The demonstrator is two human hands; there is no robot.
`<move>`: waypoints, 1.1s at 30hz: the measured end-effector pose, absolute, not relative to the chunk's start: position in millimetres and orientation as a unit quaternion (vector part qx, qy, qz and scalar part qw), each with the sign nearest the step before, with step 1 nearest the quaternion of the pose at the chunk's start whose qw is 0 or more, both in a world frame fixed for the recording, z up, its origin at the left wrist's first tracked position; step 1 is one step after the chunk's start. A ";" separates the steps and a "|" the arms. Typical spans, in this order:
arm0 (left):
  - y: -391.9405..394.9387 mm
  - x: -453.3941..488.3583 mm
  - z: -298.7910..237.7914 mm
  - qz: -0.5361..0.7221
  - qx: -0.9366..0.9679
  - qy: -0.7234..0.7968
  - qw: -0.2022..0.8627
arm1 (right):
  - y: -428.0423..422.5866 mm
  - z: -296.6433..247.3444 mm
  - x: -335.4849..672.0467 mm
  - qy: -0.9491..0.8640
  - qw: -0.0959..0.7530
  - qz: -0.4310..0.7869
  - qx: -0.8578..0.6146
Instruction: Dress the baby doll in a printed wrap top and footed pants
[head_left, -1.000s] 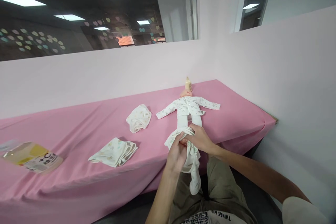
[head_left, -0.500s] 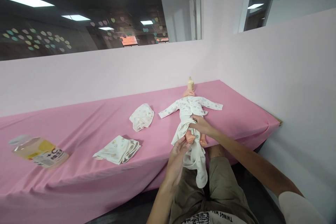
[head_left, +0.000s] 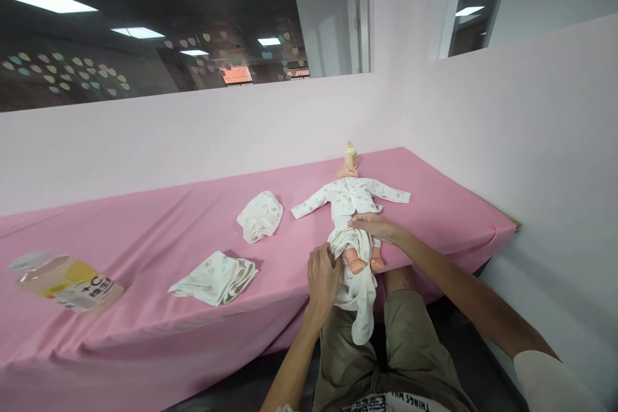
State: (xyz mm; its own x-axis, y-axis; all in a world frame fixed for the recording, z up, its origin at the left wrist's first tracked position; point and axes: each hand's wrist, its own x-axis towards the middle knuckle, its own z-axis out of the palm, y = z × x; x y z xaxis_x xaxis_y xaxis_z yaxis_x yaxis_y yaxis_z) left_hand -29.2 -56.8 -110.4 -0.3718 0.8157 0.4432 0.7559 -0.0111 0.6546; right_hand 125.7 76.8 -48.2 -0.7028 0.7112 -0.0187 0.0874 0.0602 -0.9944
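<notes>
A baby doll (head_left: 355, 260) lies on its back at the front edge of the pink-covered table, its feet toward me. It wears a white patterned jacket (head_left: 351, 194) with the sleeves spread wide. White baby pants (head_left: 363, 299) are bunched around its legs, and one pant leg hangs over the table edge. My left hand (head_left: 323, 273) has its fingers curled on the left side of the bunched pants, beside the doll's foot. Over the doll's waist lies my right hand (head_left: 373, 225), its fingertips at the top of the pants; whether they pinch the fabric is hidden.
A crumpled white cloth (head_left: 261, 217) and a folded patterned cloth (head_left: 216, 278) lie left of the doll. Farther left stands a tilted-looking drink bottle (head_left: 67, 282). Behind the doll's head is a small cream bottle (head_left: 350, 154). Walls (head_left: 193, 135) border the table behind and right.
My left hand has moved up from beneath the doll's foot to the side of the pants. The pants' bunched fabric has shifted around the leg. My right hand's fingers have straightened somewhat.
</notes>
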 end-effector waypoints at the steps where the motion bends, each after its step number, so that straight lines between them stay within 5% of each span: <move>1: -55.5 -32.2 -114.1 0.406 0.576 0.710 0.016 | 79.1 -49.5 126.5 -0.687 0.246 0.617 -0.295; 6: -55.6 -41.9 -130.6 0.360 0.604 0.708 -0.060 | 91.0 -49.1 129.3 -0.749 0.207 0.544 -0.315; 12: -61.1 -43.4 -131.6 0.336 0.611 0.715 -0.037 | 105.2 -27.9 112.9 -0.780 0.317 0.411 -0.349; 19: -61.1 -60.4 -61.9 0.400 0.594 0.631 0.299 | 70.6 -42.0 90.8 -0.748 0.332 0.504 -0.277; 24: -28.1 -49.2 -8.7 0.336 0.684 0.587 0.273 | 40.1 -48.1 98.8 -0.676 0.402 0.561 -0.259; 28: -10.7 -46.0 -5.7 0.219 0.735 0.596 0.238 | 12.3 -61.9 131.1 -0.630 0.518 0.459 -0.352; 33: -14.3 -43.5 -5.1 0.116 0.769 0.580 0.241 | -32.9 -137.5 180.5 -0.577 0.554 0.361 -0.480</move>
State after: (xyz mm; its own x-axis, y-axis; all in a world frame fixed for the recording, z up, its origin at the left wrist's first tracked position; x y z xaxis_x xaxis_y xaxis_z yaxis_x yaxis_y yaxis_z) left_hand -43.5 -14.3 -5.1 0.2996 0.9486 -0.1015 0.8367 -0.2101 0.5058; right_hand 180.5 -32.9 -137.5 0.0738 0.9531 0.2935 0.1539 0.2799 -0.9476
